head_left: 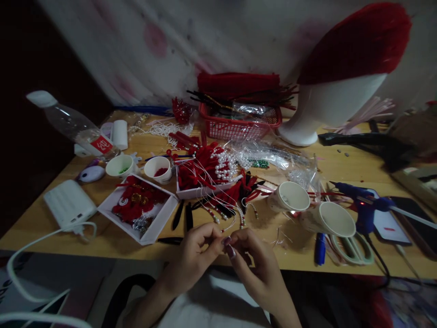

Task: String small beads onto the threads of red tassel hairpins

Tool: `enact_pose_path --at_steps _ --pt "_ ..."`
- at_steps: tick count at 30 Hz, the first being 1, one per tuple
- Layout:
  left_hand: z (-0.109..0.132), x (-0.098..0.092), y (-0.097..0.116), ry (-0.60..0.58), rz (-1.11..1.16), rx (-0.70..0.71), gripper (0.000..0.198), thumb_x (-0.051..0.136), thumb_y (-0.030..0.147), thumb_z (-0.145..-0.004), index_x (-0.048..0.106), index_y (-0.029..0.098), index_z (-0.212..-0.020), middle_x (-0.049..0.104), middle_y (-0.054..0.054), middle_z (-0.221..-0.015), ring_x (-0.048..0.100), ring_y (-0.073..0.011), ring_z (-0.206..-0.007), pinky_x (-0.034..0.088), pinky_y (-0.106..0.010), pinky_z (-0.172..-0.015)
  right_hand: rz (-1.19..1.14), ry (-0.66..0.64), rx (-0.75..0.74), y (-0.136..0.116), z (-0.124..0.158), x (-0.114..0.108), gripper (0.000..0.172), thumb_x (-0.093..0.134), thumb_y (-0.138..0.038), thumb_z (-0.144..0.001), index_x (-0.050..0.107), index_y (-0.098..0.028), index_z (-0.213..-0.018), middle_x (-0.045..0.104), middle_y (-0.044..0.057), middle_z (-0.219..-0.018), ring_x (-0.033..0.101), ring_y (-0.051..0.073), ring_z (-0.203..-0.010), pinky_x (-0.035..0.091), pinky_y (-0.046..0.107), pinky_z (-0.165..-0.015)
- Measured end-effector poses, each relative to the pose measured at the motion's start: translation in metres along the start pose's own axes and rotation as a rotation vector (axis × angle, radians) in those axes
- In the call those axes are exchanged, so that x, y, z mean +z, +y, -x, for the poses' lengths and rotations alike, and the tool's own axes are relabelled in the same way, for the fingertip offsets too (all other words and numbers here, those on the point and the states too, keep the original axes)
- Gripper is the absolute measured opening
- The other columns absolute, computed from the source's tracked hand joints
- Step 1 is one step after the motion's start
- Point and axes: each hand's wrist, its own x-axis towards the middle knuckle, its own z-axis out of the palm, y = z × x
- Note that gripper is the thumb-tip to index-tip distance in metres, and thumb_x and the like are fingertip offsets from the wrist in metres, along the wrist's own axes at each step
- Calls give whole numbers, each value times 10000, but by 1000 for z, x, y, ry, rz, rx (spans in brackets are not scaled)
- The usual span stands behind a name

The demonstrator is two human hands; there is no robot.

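Observation:
Just over the table's front edge, my left hand (201,248) and my right hand (254,259) meet fingertip to fingertip. Both are closed in a pinch. A thin white beaded thread (233,224) curves up from the pinched fingers, with a small red bead near the left fingertips; its held end is hidden. Right beyond lie red and black velvety pieces (228,198) with white threads and bead-tipped tassels. A white box (201,193) behind holds red pieces with rows of pearl beads (226,166). Slim black pieces (178,215) lie left of my left hand.
Left: an open box (150,238) of red and gold ornaments, bead cups (157,169), a bottle (77,123), a white power bank (70,205). Right: paper cups (337,218), scissors (353,249), a blue glue gun (367,209), phones (389,223). Behind: a red basket (239,129), a white stand (303,109).

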Motion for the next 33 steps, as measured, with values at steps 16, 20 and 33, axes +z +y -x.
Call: enact_pose_path --at_steps 16,20,33 --pt "-1 -26 -1 295 636 191 453 723 431 -830 459 162 -578 404 76 -531 322 -29 -407 311 -193 -467 481 187 -187 15 -3 -42 110 575 -104 -878 600 -211 -879 650 -23 -729 595 105 -608 456 165 -576" --pt "0 -24 -1 306 597 199 450 715 428 -836 463 163 -574 401 75 -534 316 -32 -412 315 -196 -467 517 188 -212 19 -3 -44 121 566 -92 -875 593 -210 -874 654 -20 -760 597 105 -642 458 164 -616" --pt "-32 -18 39 262 -182 158 190 689 344 -779 672 173 -696 607 22 -599 478 -87 -503 367 -196 -473 480 337 -59 59 10 -58 141 588 -274 -940 632 -201 -1052 724 41 -907 683 166 -761 536 237 -677"
